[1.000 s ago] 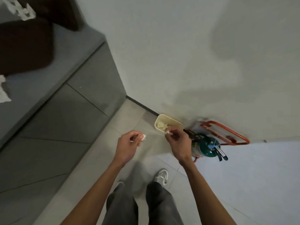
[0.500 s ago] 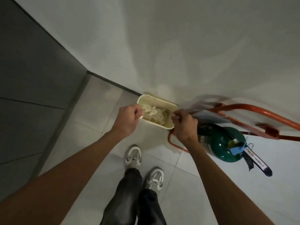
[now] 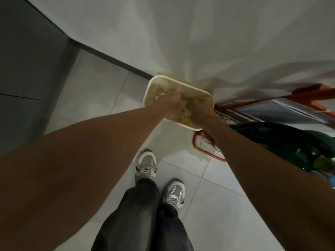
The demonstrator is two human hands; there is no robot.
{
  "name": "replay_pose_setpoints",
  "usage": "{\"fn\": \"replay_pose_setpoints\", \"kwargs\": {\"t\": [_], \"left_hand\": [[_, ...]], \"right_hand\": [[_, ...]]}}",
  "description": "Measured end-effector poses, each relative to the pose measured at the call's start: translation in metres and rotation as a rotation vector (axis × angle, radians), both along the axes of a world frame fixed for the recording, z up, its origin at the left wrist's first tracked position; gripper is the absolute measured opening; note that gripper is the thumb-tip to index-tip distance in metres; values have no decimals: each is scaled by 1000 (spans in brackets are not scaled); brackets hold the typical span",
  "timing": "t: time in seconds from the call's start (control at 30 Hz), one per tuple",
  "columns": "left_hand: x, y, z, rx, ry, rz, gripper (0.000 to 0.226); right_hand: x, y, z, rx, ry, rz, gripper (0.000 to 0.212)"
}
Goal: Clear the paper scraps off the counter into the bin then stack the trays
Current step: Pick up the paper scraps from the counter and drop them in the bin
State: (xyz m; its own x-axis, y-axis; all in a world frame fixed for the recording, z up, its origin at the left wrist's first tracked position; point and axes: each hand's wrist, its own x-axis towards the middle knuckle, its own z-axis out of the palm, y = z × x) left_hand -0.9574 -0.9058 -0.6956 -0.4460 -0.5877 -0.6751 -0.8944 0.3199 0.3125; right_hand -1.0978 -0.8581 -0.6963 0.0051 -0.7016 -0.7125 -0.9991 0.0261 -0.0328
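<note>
A cream rectangular bin [image 3: 181, 83] stands on the floor against the white wall, holding a pile of pale paper scraps [image 3: 183, 109]. Both my hands reach down inside it. My left hand [image 3: 168, 104] is over the left part of the pile with its knuckles up and fingers bent down. My right hand [image 3: 200, 113] is at the right part, with its fingertips buried among the scraps. Blur and the pile hide whether either hand holds a scrap. The counter and trays are out of view.
A grey cabinet front [image 3: 27, 73] rises on the left. An orange metal frame [image 3: 208, 151] and a dark green cylinder [image 3: 282, 142] lie right of the bin. My two sneakers [image 3: 146, 165] stand on the pale floor tiles just short of it.
I have bent closer to the bin. Both hands moved from its rim down into it, onto the scrap pile. The counter has left the view.
</note>
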Motion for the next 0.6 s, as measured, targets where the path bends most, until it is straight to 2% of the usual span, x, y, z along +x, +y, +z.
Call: {"fn": "replay_pose_setpoints", "kwargs": {"t": [0.07,0.17,0.23,0.4,0.6], "left_hand": [[1,-4,18,37,23,46,33],[12,-5,60,6,48,77,42],[25,-4,95,-55,56,95,47],[73,13,214,-284,159,159,59],[154,60,394,-548,152,353,68]], "right_hand": [[-1,-4,18,-61,-51,-85,50],[3,-4,68,-94,-168,-266,58],[8,-4,105,-171,-218,-304,60],[35,2,227,-392,-324,-285,61],[85,18,405,-643,-453,-143,72]]}}
